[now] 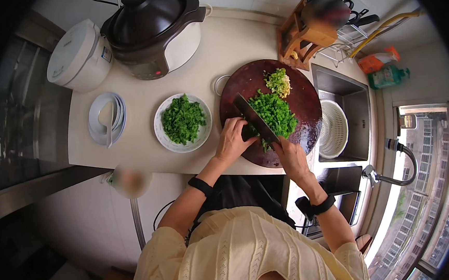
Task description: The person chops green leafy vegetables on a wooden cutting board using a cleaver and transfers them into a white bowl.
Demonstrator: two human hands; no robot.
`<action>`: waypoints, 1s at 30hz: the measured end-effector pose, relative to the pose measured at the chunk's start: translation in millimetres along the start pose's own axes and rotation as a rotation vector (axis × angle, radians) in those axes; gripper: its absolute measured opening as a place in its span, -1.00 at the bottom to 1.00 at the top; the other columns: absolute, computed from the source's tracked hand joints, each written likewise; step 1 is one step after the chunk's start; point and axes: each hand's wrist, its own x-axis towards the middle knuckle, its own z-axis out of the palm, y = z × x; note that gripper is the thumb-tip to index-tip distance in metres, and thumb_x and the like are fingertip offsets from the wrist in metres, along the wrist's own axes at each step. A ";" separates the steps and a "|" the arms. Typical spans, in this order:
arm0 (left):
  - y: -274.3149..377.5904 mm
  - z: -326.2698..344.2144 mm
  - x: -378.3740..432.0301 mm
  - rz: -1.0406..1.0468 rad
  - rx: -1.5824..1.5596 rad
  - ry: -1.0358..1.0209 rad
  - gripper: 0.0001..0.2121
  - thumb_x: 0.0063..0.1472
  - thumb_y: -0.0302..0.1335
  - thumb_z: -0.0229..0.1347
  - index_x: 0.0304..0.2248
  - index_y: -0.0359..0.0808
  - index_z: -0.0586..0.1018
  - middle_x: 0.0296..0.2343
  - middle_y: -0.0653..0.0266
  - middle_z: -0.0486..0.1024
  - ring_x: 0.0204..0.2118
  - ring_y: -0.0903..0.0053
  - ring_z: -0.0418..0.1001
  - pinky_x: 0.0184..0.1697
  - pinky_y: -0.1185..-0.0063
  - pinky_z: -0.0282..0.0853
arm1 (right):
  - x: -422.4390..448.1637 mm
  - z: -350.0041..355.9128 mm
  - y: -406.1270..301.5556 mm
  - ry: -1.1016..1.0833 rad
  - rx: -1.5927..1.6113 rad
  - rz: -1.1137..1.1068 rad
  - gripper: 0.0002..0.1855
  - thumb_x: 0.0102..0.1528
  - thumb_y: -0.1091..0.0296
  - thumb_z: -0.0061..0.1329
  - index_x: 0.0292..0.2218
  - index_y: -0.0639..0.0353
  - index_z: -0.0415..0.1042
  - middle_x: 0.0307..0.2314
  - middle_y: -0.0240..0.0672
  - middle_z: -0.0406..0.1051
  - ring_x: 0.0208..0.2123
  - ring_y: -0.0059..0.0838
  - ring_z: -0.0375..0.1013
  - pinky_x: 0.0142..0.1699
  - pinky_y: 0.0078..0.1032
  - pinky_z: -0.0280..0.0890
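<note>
On a round dark-red cutting board (234,80) lies a heap of chopped greens (275,115). A smaller pile of pale chopped bits (278,82) sits beyond it. My right hand (293,156) grips the handle of a cleaver (255,117), whose blade slants along the left side of the heap. My left hand (234,139) is at the board's near-left part, left of the blade, fingers bent and thumb pointing towards the cleaver. Whether those fingers hold any greens is hidden. Left of the board, a white bowl (157,125) holds darker chopped leaves (183,119).
Stacked dishes with a white spoon (109,134) stand at the left. Behind are a white lidded appliance (80,58) and a cooker with a dark lid (149,12). A wooden knife block (320,35), a sink (356,91) with a white colander (331,128), and a faucet (387,179) are at the right.
</note>
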 end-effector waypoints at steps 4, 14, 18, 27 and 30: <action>-12.6 6.0 -3.3 -0.005 -0.003 -0.022 -0.68 -0.12 -0.55 0.32 -0.33 -0.36 0.50 -0.23 0.18 0.40 -0.15 0.23 0.37 -0.09 0.40 0.36 | 2.0 -8.0 -3.5 0.009 0.016 0.000 -0.82 0.17 0.25 -0.09 -0.34 0.18 0.36 -0.62 0.03 0.42 -0.48 0.14 0.42 -0.40 -0.03 0.28; -18.4 16.1 -1.4 0.064 -0.018 -0.008 -0.78 -0.06 -0.61 0.23 -0.37 -0.35 0.50 -0.34 0.23 0.45 -0.21 0.29 0.41 -0.14 0.46 0.38 | 0.3 13.6 6.4 0.014 -0.040 -0.023 -0.81 0.19 0.25 -0.11 -0.34 0.20 0.31 -0.61 0.05 0.42 -0.51 0.17 0.42 -0.42 -0.02 0.29; -17.5 18.9 0.5 0.054 -0.014 -0.036 -0.81 -0.06 -0.63 0.22 -0.39 -0.35 0.51 -0.37 0.24 0.46 -0.23 0.29 0.42 -0.16 0.46 0.39 | 21.3 34.9 -6.2 0.028 -0.084 0.040 -0.78 0.20 0.22 -0.13 -0.35 0.21 0.31 -0.60 0.04 0.42 -0.48 0.15 0.43 -0.40 -0.02 0.30; -10.8 1.3 -2.4 0.058 -0.081 0.011 -0.76 -0.08 -0.62 0.25 -0.35 -0.36 0.53 -0.36 0.21 0.46 -0.23 0.28 0.42 -0.16 0.44 0.39 | 10.0 7.4 -9.0 0.027 0.045 0.053 -0.78 0.18 0.22 -0.11 -0.35 0.21 0.35 -0.57 0.05 0.44 -0.44 0.17 0.43 -0.35 -0.02 0.30; -18.8 5.5 -4.0 0.068 -0.065 -0.003 -0.79 -0.07 -0.63 0.24 -0.37 -0.36 0.53 -0.36 0.22 0.46 -0.24 0.29 0.42 -0.16 0.44 0.39 | 3.1 13.5 -9.5 0.014 -0.009 0.046 -0.77 0.18 0.22 -0.11 -0.35 0.21 0.33 -0.57 0.07 0.43 -0.45 0.17 0.44 -0.35 -0.01 0.30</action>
